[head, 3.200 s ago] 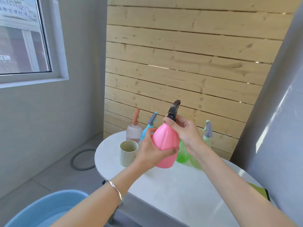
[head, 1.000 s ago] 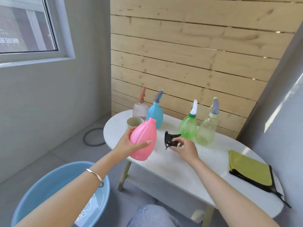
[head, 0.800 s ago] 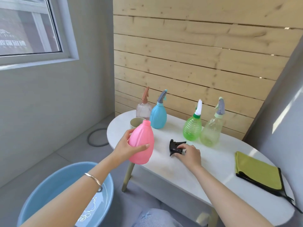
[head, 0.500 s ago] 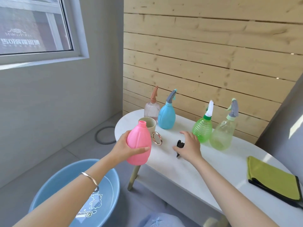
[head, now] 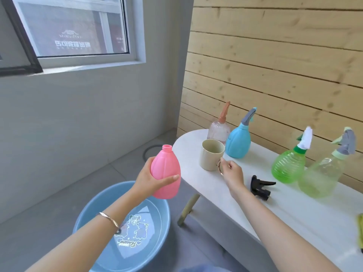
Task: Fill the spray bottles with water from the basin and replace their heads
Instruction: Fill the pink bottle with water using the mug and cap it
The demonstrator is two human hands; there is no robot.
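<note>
- Plank wall [head: 275,55] behind the surface; window [head: 74,28] upper left in the grey wall.
- White oval surface [head: 290,209] runs along the right of my view.
- Blue basin [head: 88,213] sits on the floor, left of the surface's near end. There is water in it and a cartoon print on the bottom.
- Four bottles stand upright on the surface along the wall side, all with heads on. Left to right: clear bottle [head: 218,130] with an orange head, blue bottle [head: 237,143], green bottle [head: 287,166], pale green bottle [head: 320,177].
- Pink bottle [head: 166,173] is off the surface, upright in the air over the basin's far rim. Its neck is open, with no head on it.
- Left hand [head: 146,179] grips the pink bottle around the belly. The fingers wrap the front and the thumb is behind.
- Beige cup [head: 211,156] stands on the surface just in front of the clear and blue bottles, its metal ring handle facing me.
- Right hand [head: 232,173] is at the cup handle, fingers curled and clamped on the ring. The cup's base is on the surface.
- Black spray head [head: 260,186] lies on its side on the surface, between my right wrist and the green bottle. Nothing touches it.
- Yellow-green cloth [head: 360,230] is cut off at the right edge.
- Bracelet [head: 109,219] on the left wrist.
</note>
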